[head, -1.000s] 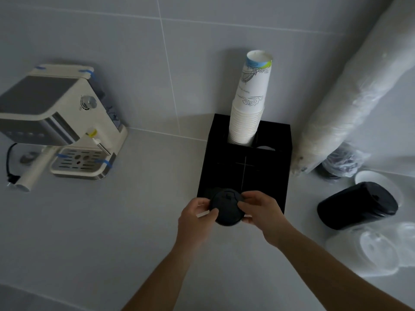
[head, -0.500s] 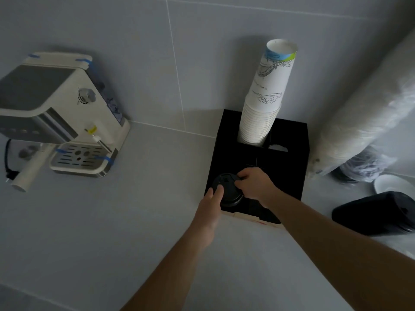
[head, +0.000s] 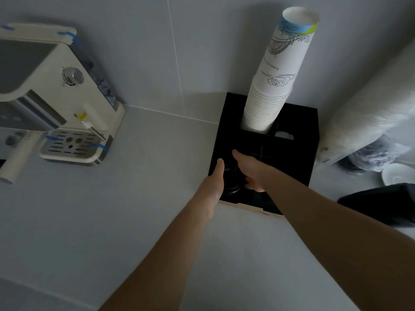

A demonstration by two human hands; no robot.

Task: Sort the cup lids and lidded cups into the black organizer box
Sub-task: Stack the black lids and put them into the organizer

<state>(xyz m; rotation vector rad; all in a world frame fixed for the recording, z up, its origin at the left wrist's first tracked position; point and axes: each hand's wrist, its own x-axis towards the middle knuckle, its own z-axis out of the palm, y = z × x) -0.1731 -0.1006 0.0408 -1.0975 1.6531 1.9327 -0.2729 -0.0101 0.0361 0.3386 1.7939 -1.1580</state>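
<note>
Both hands, left (head: 214,186) & right (head: 249,170), gripping black lid (head: 231,180), now lowering it into organizer box (head: 289,158) front-left slot, off tabletop (head: 134,198).

hands (head: 233,176): 2 | organizer box (head: 292,158): 1 | cup stack (head: 274,81): 1 | coffee machine (head: 51,95): 1

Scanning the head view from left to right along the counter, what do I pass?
Cream espresso machine → left hand → black organizer box holding the tall white paper-cup stack → long plastic-wrapped sleeve of cups.
</note>
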